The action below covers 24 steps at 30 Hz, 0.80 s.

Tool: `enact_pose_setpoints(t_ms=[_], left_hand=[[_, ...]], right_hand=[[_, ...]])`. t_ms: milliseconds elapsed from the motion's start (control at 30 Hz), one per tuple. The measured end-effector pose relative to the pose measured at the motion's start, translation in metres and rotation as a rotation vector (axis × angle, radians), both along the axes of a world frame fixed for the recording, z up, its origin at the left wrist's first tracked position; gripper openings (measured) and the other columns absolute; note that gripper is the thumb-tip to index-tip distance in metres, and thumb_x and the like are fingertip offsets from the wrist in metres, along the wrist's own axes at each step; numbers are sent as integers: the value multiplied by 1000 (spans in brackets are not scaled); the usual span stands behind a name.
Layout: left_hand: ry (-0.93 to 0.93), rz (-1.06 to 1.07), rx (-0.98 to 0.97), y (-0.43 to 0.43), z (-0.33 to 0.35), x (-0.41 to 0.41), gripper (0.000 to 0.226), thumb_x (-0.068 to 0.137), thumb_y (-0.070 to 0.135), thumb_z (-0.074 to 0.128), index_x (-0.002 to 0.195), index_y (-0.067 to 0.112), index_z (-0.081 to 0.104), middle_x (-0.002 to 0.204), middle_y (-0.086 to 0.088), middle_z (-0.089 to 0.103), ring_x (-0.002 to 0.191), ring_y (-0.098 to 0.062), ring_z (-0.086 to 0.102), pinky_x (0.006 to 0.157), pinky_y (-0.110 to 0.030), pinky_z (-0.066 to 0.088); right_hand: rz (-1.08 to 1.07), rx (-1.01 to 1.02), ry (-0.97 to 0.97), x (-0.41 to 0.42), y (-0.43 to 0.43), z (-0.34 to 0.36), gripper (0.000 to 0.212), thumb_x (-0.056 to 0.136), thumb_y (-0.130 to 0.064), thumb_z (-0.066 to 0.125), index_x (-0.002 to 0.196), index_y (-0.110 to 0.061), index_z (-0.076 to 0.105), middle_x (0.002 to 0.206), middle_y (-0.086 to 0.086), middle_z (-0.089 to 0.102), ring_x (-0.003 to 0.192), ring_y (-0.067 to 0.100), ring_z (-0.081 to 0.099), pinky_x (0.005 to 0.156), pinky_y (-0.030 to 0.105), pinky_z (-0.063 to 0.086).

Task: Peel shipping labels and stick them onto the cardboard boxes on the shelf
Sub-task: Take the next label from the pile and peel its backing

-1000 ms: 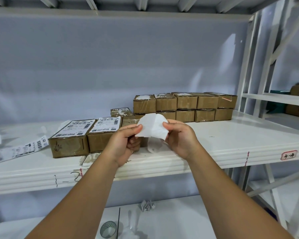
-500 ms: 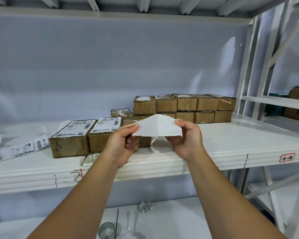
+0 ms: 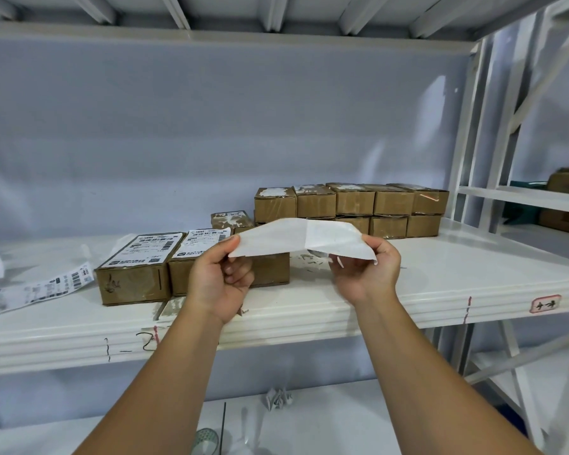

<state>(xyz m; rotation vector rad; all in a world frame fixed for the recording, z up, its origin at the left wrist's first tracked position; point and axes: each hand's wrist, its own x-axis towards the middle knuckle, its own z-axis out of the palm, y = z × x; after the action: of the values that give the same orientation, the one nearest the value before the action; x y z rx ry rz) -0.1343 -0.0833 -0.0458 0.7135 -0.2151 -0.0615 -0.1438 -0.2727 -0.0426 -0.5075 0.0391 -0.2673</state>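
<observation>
Pale blue wall fills the back, and a long white metal shelf [image 3: 473, 280] runs across in front of it. The person holds a white paper label [image 3: 296, 238] in the air over the shelf, with its blank side facing them. The left hand [image 3: 220, 277] has its grip pinched tight on the left corner. The right hand [image 3: 365, 270] has its grip pinched tight on the right edge. Pulling it flat like this likely keeps it from curling and sticking to itself. Whether the backing is off yet cannot be told.

Just under the label sits a plain brown cardboard box [image 3: 271, 272], probably the next one to get it. Beside it, two brown labelled boxes [image 3: 138, 267] already wear printed labels with barcodes, but the words are too small to read. A stack of small brown boxes [image 3: 352, 205] waits at the back. A strip of printed labels [image 3: 43, 285] lies far left. A red-edged tag [image 3: 546, 303] on the shelf edge has marks that cannot be read.
</observation>
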Motion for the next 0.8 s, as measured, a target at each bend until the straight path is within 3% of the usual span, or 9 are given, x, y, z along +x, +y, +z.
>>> enact_pose_setpoints(t_ms=[100,200,367,500,600,667,800], left_hand=[[27,6,-92,2,3,-3,50,88,13,47,39,17,40,38,5,23,32,-7,19,39,-19,12],[0,15,-138,-1,6,-11,50,89,14,46,40,17,42,38,6,22,31,-6,18,39,-19,13],[-129,76,-145,14,32,-23,31,60,16,62,39,20,40,38,7,23,32,-7,19,38,-19,16],[-123,146,-120,26,38,-25,45,82,14,49,39,21,36,38,7,22,33,-7,19,38,-19,17],[-147,176,-243,54,41,-27,33,58,19,62,39,21,35,38,8,23,34,-7,19,38,-18,16],[-187,218,-150,75,41,-28,29,56,22,64,43,20,37,39,7,25,35,-7,21,37,-18,18],[-206,368,241,94,29,-32,27,94,11,45,68,17,50,50,4,45,38,-6,29,39,-16,23]], right_hand=[[-23,40,23,-3,0,0,8,64,-9,49,67,-11,57,66,3,64,59,20,58,63,26,43],[-28,64,24,-5,-2,0,9,70,-10,48,67,-13,57,65,2,67,58,19,63,65,27,44],[2,32,-8,-7,0,1,16,56,-13,51,70,-11,58,67,3,67,53,19,63,65,27,44],[-11,37,-4,-9,1,1,15,56,-13,51,69,-10,58,67,5,66,51,19,62,66,27,44],[-48,211,-34,-7,-8,-1,2,58,-14,50,60,-13,49,52,-2,47,43,15,45,70,27,39],[-55,129,-2,-6,-7,1,4,66,-10,50,67,-13,47,55,-2,41,42,13,36,67,26,38],[-66,-188,52,-6,17,12,9,91,-11,49,85,-11,56,77,2,59,63,15,52,65,24,41]])
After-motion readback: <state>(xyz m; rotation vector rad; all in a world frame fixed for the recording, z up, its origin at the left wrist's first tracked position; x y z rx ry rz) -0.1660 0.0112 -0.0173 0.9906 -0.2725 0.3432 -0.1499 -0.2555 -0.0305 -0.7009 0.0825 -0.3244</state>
